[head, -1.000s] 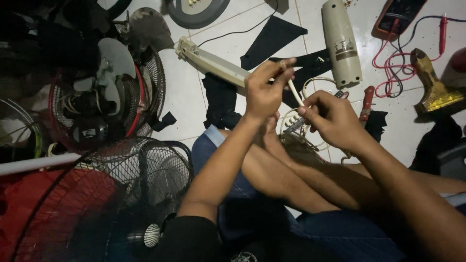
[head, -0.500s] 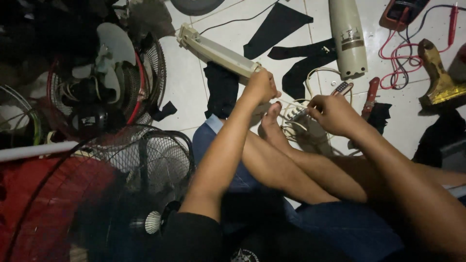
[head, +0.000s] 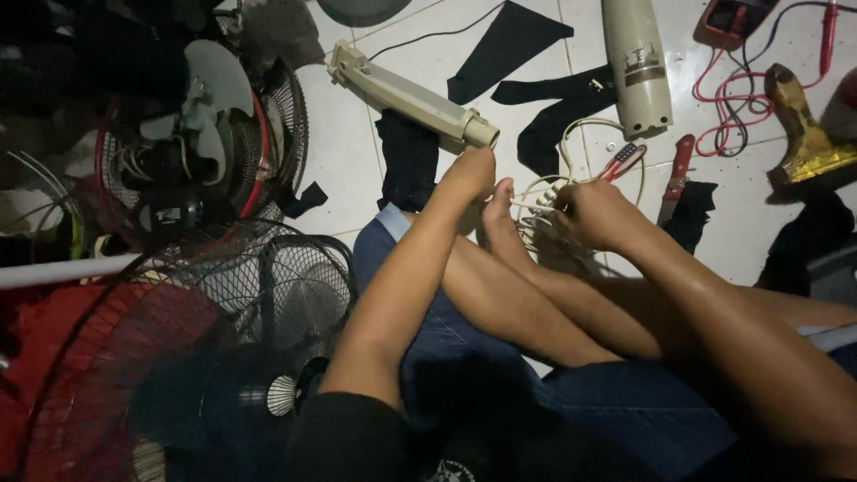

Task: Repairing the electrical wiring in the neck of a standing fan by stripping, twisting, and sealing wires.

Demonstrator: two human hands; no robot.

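Observation:
I sit on a white tiled floor with my bare legs stretched out. My left hand (head: 467, 175) is low over my foot, fingers closed on a thin white wire that runs rightward. My right hand (head: 596, 214) grips the same bundle of white cable (head: 571, 152) coiled on the floor by my feet. A cream fan pole piece (head: 412, 94) lies just beyond my left hand. Red-handled pliers (head: 625, 161) rest next to the cable.
Dismantled fans with wire guards (head: 223, 152) crowd the left. A cream fan column (head: 636, 62), a knife with a red handle (head: 676, 174), a multimeter with red leads (head: 741, 22), a brass-coloured tool (head: 808, 134) and black cloth strips (head: 504, 40) lie ahead.
Both hands dropped from chest height down to my feet. The short white stick held up earlier is no longer raised; the hands now hold white wire at the coil.

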